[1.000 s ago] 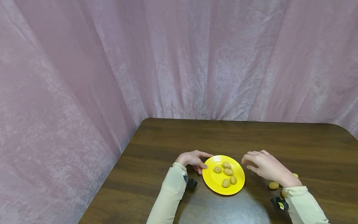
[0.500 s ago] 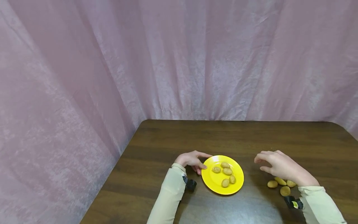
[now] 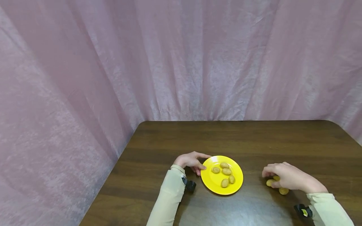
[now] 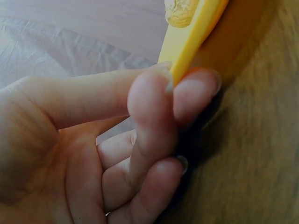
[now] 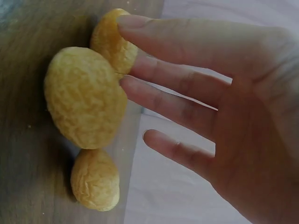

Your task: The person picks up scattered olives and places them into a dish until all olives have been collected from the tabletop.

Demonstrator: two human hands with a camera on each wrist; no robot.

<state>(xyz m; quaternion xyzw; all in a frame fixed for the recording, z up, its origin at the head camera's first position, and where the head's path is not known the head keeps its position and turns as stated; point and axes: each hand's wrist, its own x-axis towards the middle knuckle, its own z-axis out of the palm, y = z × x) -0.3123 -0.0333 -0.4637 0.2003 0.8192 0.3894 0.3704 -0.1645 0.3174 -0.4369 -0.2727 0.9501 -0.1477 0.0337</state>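
Note:
My left hand (image 3: 190, 161) holds the left rim of a yellow plate (image 3: 207, 183), thumb over the edge and fingers beneath, as the left wrist view shows (image 4: 154, 102). Several small wrinkled yellow potatoes (image 3: 226, 171) lie on the plate. Over on the right, my right hand (image 3: 291, 176) reaches down to a loose group of potatoes on the table. Its thumb lies against one potato (image 5: 112, 39), with fingers at that potato's other side; the index finger is hidden. A larger-looking potato (image 5: 85, 98) and another potato (image 5: 96, 181) sit just beside the fingertips.
The brown wooden table (image 3: 226, 138) has rounded far corners. Behind it hangs a pink velvet curtain (image 3: 175, 62), which also runs along the left side. Each sleeved wrist carries a small black camera, the left camera (image 3: 190, 186) near the plate.
My right hand has moved away from the plate to the right, then down onto the loose potatoes. My left hand keeps its hold on the plate. The head view has shifted slightly.

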